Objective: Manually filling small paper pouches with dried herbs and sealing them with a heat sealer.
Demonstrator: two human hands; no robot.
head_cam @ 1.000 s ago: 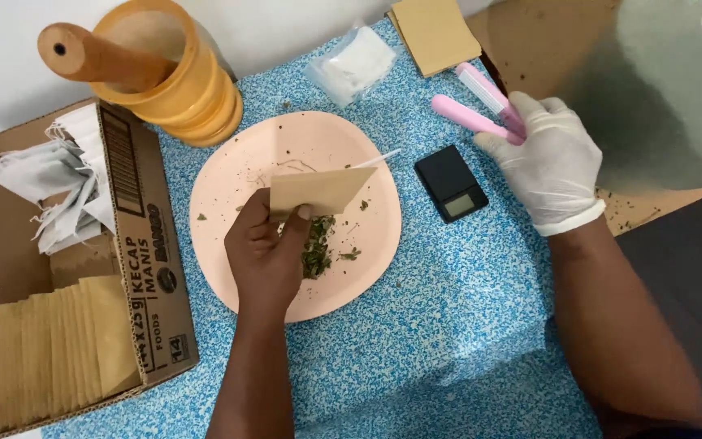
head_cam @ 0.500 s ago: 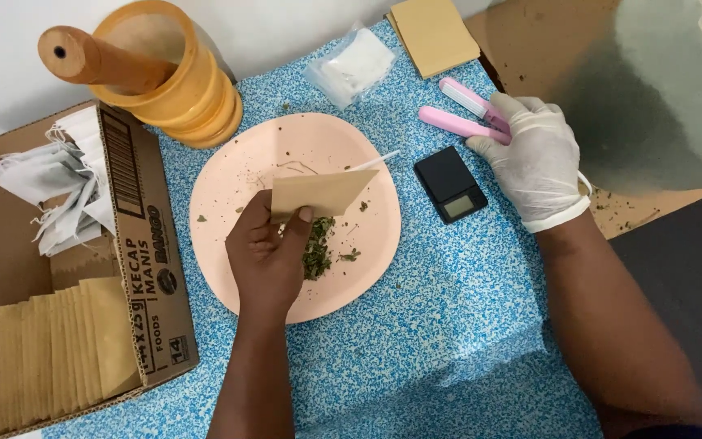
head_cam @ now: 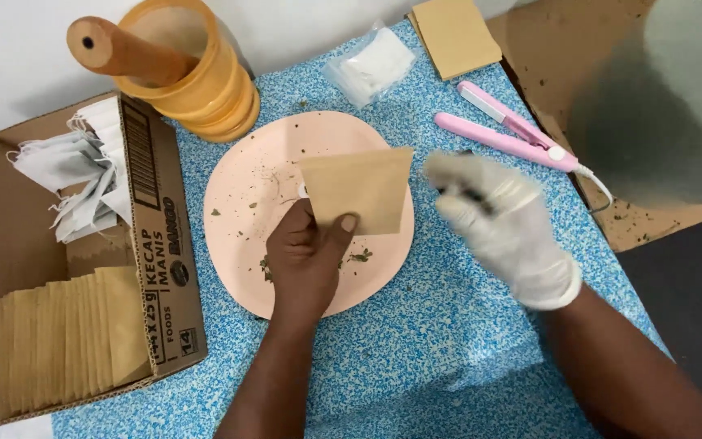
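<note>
Head view: my bare left hand (head_cam: 306,256) pinches a small brown paper pouch (head_cam: 359,189) by its lower edge, thumb on the front, holding it flat-on above the pink plate (head_cam: 237,187). Half a second ago the pouch was tilted edge-up over the herb pile; now it faces the camera and hides most of that pile, with only green crumbs (head_cam: 359,257) showing at the plate's lower rim. My gloved right hand (head_cam: 505,228) has left the pink sealer (head_cam: 513,134), which it was gripping earlier; the sealer now lies alone on the blue speckled worktop (head_cam: 416,349), beside the cardboard sheet. The right hand is motion-blurred just right of the pouch, over where the small black scale sat; something dark shows under its fingers, so I cannot tell whether it is closed on anything or loose. The two hands are near but apart.

Unchanged: wooden mortar (head_cam: 201,73) with pestle (head_cam: 119,53) at top left, cardboard box (head_cam: 83,260) holding white filter bags and a row of brown pouches at left, clear plastic bag (head_cam: 371,63) and stack of brown pouches (head_cam: 455,34) at top.
</note>
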